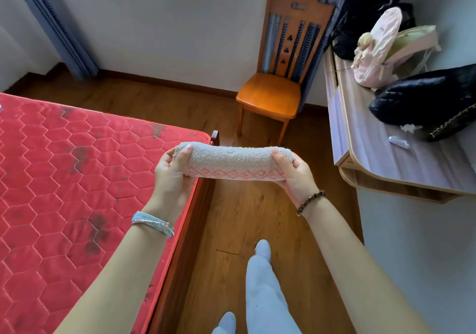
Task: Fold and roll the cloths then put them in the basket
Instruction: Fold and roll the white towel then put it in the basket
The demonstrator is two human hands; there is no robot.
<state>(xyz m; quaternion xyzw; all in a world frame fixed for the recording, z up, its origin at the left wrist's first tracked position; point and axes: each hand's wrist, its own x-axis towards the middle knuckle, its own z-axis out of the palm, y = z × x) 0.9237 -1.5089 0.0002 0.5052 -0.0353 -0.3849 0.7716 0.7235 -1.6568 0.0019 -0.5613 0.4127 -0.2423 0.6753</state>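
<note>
While no basket shows, the left hand [172, 171] and right hand [293, 172] each clamp an end of the rolled cloth [229, 160], held level over the floor right of the bed [64, 179], likely so it cannot unroll.

Both forearms reach up from the lower frame toward its centre. The left hand [171, 172] and right hand [296, 176] face each other, fingers curled round opposite ends of the rolled cloth [231, 162].
</note>
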